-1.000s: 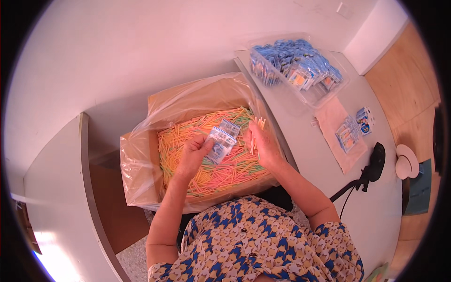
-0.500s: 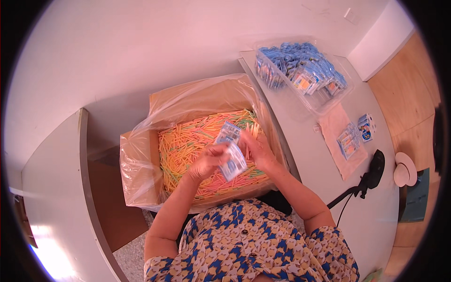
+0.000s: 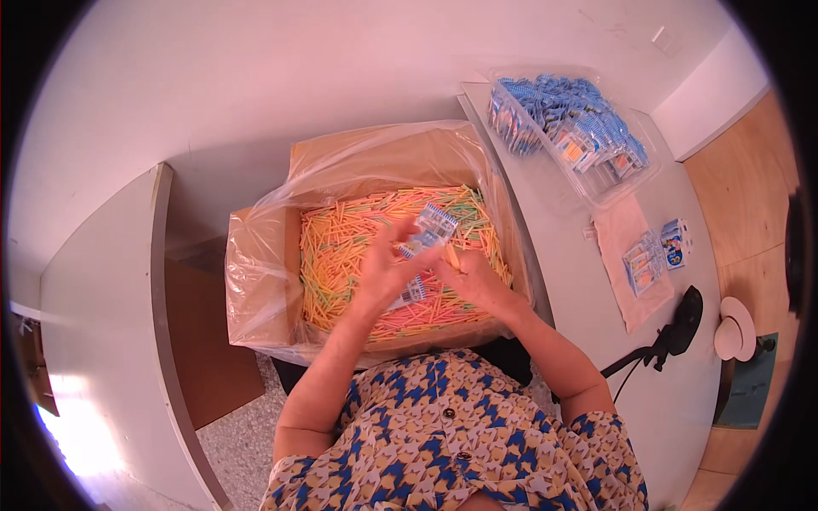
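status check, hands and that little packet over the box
Left hand and right hand both hold small clear packet. Over box of coloured sticks. Nothing blocking.

Short-sleeved top [image 3: 452, 443] w/ blue, tan, white houndstooth, dark buttons

My left hand [image 3: 385, 268] is raised with fingers spread and curled, palm turned toward my right hand [image 3: 474, 281]. Both bare forearms reach forward, wrists close together.

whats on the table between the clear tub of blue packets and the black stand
In the head view, a pinkish cloth with a few small packets lies between the clear tub and the black stand.
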Action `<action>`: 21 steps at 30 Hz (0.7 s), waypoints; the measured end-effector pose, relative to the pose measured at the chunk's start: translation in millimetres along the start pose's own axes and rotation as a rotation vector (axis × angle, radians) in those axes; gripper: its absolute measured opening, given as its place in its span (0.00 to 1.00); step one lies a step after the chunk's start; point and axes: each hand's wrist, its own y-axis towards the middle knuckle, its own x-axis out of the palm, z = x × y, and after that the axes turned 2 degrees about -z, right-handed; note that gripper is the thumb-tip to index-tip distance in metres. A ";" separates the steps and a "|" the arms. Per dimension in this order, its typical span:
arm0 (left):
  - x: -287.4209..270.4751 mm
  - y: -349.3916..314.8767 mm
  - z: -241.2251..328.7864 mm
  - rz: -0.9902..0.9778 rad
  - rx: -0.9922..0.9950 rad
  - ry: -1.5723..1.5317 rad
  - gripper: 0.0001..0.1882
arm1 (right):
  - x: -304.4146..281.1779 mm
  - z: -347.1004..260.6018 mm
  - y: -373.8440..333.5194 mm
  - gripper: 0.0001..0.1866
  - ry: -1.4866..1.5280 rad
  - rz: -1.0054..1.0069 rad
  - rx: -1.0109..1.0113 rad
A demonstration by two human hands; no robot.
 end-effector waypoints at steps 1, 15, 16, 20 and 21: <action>11.8 -7.1 -0.6 -0.156 -0.240 -0.390 0.23 | 1.2 -5.5 -0.5 0.16 -0.105 -0.073 -0.089; 82.9 -15.3 5.4 0.064 -0.606 -1.337 0.17 | -5.4 -7.5 -2.1 0.14 -0.247 0.056 -0.028; 84.3 -13.3 2.5 0.053 -0.609 -1.337 0.17 | -10.2 -10.5 -3.9 0.15 -0.177 0.035 0.014; 81.2 -1.3 0.5 0.067 -0.809 -1.441 0.19 | -34.8 -31.7 -14.8 0.14 0.038 0.014 0.165; 80.7 1.0 2.8 0.056 -0.879 -1.405 0.19 | -35.7 -30.8 -14.0 0.14 0.037 0.022 0.167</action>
